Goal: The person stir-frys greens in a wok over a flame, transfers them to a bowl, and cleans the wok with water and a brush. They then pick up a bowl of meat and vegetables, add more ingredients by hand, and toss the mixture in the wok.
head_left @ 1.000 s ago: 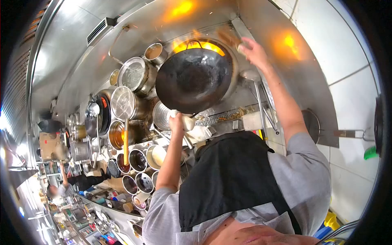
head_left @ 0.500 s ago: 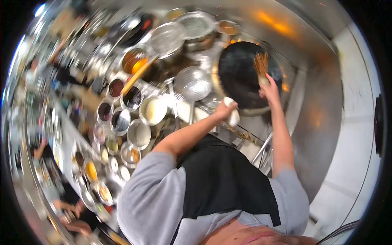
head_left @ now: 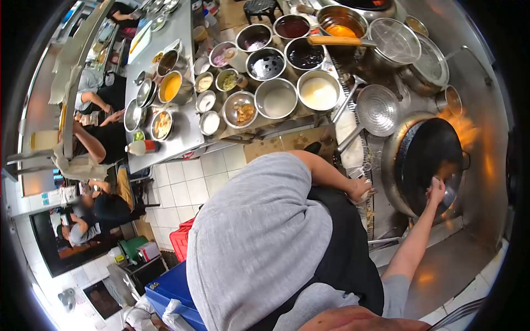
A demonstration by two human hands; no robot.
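Note:
My right hand [head_left: 436, 190] is closed on the handle end of a bristle brush [head_left: 448, 168], whose bristles are blurred inside the large black wok [head_left: 422, 157]. The wok sits tilted over a burner with flames at its far side. My left hand [head_left: 360, 189] is closed at the near edge of the stove, left of the wok, with a little of a white cloth showing at the fingers. A perforated ladle [head_left: 378, 110] rests between the wok and the bowls.
Metal bowls of sauces [head_left: 276, 98] and a wooden-handled strainer [head_left: 394, 41] stand beyond my left arm. A metal counter [head_left: 182, 129] holds more bowls and a bottle [head_left: 142, 147]. Other people are at the left. A blue box [head_left: 176, 289] and red crate [head_left: 181, 240] stand behind me.
The view has swung left and sharpened, so the wok now appears lower and farther right. The brush has shifted from the wok's upper right part to its lower part. Both hands keep their holds.

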